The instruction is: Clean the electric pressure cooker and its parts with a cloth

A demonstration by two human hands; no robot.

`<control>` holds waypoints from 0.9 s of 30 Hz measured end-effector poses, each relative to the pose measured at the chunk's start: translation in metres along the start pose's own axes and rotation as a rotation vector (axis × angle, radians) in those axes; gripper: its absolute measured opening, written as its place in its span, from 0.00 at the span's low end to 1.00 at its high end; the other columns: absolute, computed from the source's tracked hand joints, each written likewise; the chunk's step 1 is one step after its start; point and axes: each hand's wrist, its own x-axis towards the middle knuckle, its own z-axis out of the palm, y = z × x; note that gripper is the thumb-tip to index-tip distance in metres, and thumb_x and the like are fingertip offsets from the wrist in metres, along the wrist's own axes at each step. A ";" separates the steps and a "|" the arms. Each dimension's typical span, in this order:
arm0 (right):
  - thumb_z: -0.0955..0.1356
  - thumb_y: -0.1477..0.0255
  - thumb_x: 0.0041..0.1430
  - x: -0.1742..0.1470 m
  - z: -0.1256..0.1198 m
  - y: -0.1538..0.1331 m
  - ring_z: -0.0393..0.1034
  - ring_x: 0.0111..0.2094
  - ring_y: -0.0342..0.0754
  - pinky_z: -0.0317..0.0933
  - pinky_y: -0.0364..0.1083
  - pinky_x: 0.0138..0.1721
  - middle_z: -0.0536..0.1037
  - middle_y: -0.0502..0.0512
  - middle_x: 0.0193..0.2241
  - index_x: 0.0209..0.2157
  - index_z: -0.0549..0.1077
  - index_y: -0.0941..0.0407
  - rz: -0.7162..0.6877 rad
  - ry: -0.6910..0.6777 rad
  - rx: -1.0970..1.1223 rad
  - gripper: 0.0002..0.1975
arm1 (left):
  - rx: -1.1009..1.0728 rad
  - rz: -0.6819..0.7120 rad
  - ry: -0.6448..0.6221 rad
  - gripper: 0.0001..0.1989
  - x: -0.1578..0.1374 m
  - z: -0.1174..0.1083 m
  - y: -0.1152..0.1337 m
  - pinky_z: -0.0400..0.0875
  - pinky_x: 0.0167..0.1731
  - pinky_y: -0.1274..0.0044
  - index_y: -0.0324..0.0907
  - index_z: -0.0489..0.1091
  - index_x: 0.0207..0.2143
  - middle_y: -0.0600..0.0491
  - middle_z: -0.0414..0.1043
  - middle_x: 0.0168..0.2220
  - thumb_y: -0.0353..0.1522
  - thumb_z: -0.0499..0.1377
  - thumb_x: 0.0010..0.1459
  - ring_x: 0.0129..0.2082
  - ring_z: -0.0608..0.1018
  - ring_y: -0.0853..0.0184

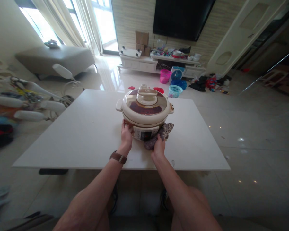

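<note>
A beige electric cooker [144, 117] with a lid and a front control panel stands on the white table [86, 138]. The lid has a beige knob [146, 94] and a see-through brown window. My left hand [126, 136], with a brown-strapped watch [118, 157] on its wrist, grips the lower left side of the cooker; some fingertips are hidden against it. Bunched in my right hand [159, 146] is a dark, patterned cloth [166, 130], pressed to the cooker's lower right front beside the panel. Both of the cooker's side handles are untouched.
Beyond the table are a pink basket [165, 76], a light blue basket [175, 91] and a white TV cabinet [135, 64] loaded with things. White padded bars [30, 115] stand left of the table. Bags [210, 82] lie on the floor at the right.
</note>
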 end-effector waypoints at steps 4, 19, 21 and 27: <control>0.71 0.61 0.56 0.001 -0.002 0.001 0.79 0.52 0.53 0.72 0.55 0.58 0.84 0.58 0.51 0.50 0.77 0.55 -0.013 -0.007 -0.013 0.21 | 0.011 0.003 0.000 0.35 0.000 -0.001 0.000 0.75 0.38 0.78 0.50 0.61 0.74 0.48 0.80 0.58 0.31 0.56 0.65 0.50 0.82 0.64; 0.71 0.62 0.56 -0.003 0.000 -0.004 0.80 0.49 0.53 0.74 0.53 0.55 0.84 0.58 0.49 0.51 0.76 0.56 0.005 0.003 -0.015 0.22 | -0.014 -0.011 0.013 0.34 -0.003 0.001 0.002 0.76 0.40 0.78 0.51 0.61 0.74 0.48 0.78 0.61 0.31 0.55 0.66 0.52 0.82 0.64; 0.70 0.63 0.56 -0.004 0.000 -0.005 0.80 0.49 0.53 0.74 0.53 0.55 0.84 0.58 0.49 0.52 0.76 0.57 -0.001 0.005 -0.022 0.23 | -0.019 -0.020 0.012 0.34 -0.004 0.002 0.003 0.76 0.40 0.79 0.50 0.60 0.74 0.48 0.79 0.60 0.31 0.55 0.66 0.52 0.82 0.65; 0.70 0.62 0.56 -0.005 0.000 -0.005 0.79 0.51 0.54 0.73 0.55 0.57 0.83 0.59 0.52 0.53 0.76 0.56 0.008 -0.013 -0.011 0.24 | -0.027 -0.031 0.020 0.36 -0.004 0.002 0.004 0.76 0.40 0.78 0.50 0.60 0.74 0.48 0.80 0.58 0.30 0.56 0.64 0.51 0.82 0.63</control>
